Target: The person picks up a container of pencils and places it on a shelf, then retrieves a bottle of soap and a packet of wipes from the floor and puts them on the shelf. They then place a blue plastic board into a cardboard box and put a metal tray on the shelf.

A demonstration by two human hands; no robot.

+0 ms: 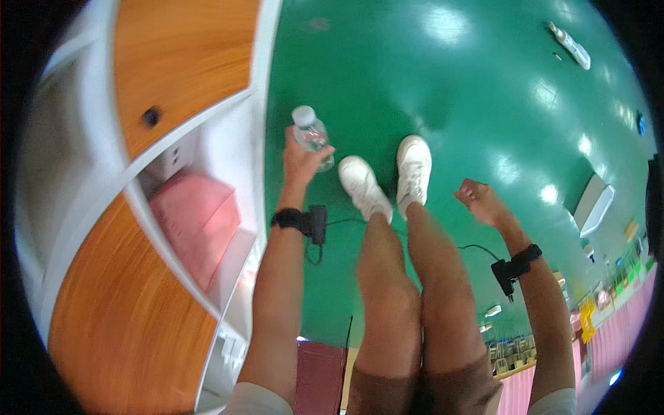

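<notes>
Beside the cabinet (pixel 190 59), the left hand (pixel 299 162) grasps the white-capped clear bottle (pixel 311 133) around its body. The bottle is likely light, thin-walled and slick; hold mid-body, lightly. The right hand (pixel 484 202), over the green floor (pixel 477 97), is released, fingers loosely curled.

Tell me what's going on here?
Someone's left hand is holding a clear bottle with a white cap on it. The right hand is out to the other side, fingers loosely curled, with nothing seen in it. White shoes are on the green floor. On the left, a cabinet has something pink inside.
</notes>
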